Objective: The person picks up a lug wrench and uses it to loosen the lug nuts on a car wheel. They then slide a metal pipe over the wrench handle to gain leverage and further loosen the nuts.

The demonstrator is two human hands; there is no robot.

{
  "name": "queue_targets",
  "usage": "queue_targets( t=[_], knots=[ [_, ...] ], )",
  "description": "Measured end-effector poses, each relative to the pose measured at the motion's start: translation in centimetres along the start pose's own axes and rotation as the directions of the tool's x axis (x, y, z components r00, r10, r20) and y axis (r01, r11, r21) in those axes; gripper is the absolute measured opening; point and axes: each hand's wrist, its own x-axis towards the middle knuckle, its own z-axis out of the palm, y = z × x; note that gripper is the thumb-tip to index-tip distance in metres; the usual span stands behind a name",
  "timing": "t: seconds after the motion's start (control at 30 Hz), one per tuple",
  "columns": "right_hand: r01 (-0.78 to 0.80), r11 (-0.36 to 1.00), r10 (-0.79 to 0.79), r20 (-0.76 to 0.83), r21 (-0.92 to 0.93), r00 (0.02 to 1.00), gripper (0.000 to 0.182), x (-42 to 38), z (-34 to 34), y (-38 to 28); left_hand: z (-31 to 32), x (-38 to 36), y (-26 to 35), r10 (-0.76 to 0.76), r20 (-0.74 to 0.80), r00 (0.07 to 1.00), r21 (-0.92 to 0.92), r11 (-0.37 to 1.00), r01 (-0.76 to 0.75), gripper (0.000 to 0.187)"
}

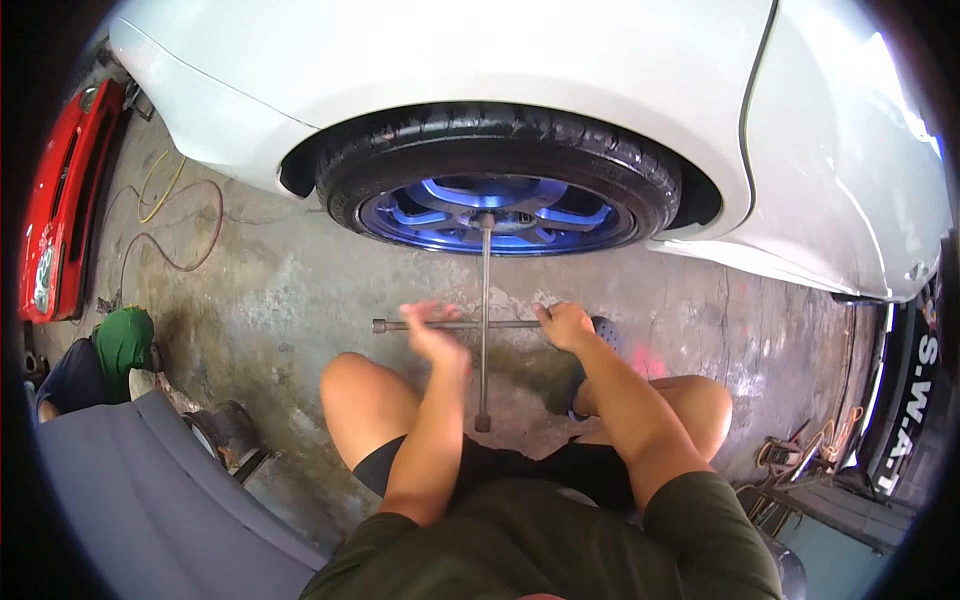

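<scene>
A four-way lug wrench (485, 370) has one end at the middle of the blue wheel (415, 218), near its hub. The wheel carries a black tire (500, 150) and sits under the arch of a white car (480, 50). My right hand (567, 326) is closed on the right arm of the cross bar. Smeared by motion, my left hand (437, 338) is over the left arm with its fingers stretched out and apart.
A red car bumper (62, 200) stands at the left, beside a hose (215, 225) on the concrete floor (270, 300). Grey fabric (150, 500) covers something at lower left, near a metal rim (228, 432). Coiled cables (815, 450) lie at the right.
</scene>
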Motion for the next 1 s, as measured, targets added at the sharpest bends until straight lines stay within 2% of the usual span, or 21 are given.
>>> queue_targets(
  t=[0.03,0.07,0.1,0.17,0.2,0.23,0.27,0.3,0.4,0.43,0.53,0.57,0.7,0.83,1.0],
  knots=[
    [-0.018,1.0,0.018,-0.006,-0.001,1.0,0.069,-0.2,0.2,-0.3,-1.3,2.0,1.4,0.293,-0.108,0.95,0.08,0.955,-0.286,0.052],
    [-0.033,0.999,0.033,-0.013,-0.004,0.999,0.07,-0.2,0.2,-0.6,-2.4,4.3,2.8,0.563,-0.19,0.804,0.185,0.825,-0.534,0.051],
    [-0.039,0.999,0.039,0.013,0.005,0.999,0.072,-0.6,-0.5,-0.9,-2.3,5.3,4.7,0.701,-0.114,0.704,0.363,0.689,-0.627,0.048],
    [-0.026,1.0,0.026,0.038,-0.001,0.999,0.077,-0.4,-0.8,-0.9,-1.4,5.4,8.8,0.87,0.113,0.479,0.647,0.301,-0.7,0.043],
    [-0.015,1.0,0.016,0.052,-0.006,0.999,0.08,-0.3,-1.0,-0.9,-0.3,5.0,10.2,0.719,0.296,0.629,0.787,0.19,-0.587,0.042],
    [0.017,0.999,-0.015,0.087,-0.029,0.996,0.083,-0.2,-1.1,-0.7,0.9,4.5,11.8,0.501,0.405,0.765,0.875,0.031,-0.483,0.042],
    [0.052,0.997,-0.045,0.121,-0.053,0.992,0.086,-0.2,-1.4,-0.6,1.7,4.4,12.8,0.243,0.428,0.87,0.903,-0.155,-0.401,0.043],
    [0.084,0.993,-0.072,0.153,-0.078,0.986,0.089,0.2,-1.6,-0.7,1.9,4.1,12.8,0.336,0.443,0.831,0.896,-0.166,-0.411,0.045],
    [0.106,0.985,-0.052,0.352,-0.137,0.935,0.098,0.0,-3.3,-1.7,2.7,3.4,12.5,0.265,0.474,0.84,0.864,-0.325,-0.385,0.046],
    [0.098,0.98,-0.004,0.476,-0.174,0.88,0.101,0.1,-4.3,-2.3,2.8,3.3,12.6,0.253,0.442,0.861,0.881,-0.305,-0.363,0.045],
    [0.336,0.904,-0.204,0.422,-0.265,0.883,0.098,0.6,-2.6,-0.6,3.2,3.9,12.8,0.241,0.384,0.891,0.912,-0.251,-0.325,0.041],
    [0.304,0.925,-0.21,0.359,-0.228,0.909,0.076,0.3,-2.4,-0.5,2.5,5.1,12.2,0.25,0.392,0.885,0.91,-0.249,-0.332,0.039],
    [0.32,0.903,-0.203,0.371,-0.287,0.906,0.064,1.7,-1.3,0.6,1.9,6.3,11.5,0.305,0.371,0.877,0.927,-0.173,-0.333,0.034],
    [0.269,0.907,-0.106,0.443,-0.324,0.89,0.056,0.8,-2.5,-0.6,1.5,6.4,11.4,0.339,0.369,0.866,0.929,-0.11,-0.353,0.028],
    [0.258,0.92,-0.143,0.361,-0.295,0.922,0.051,-0.5,-2.9,-0.7,1.2,6.3,10.9,0.381,0.391,0.838,0.919,-0.118,-0.375,0.021]
  ],
)
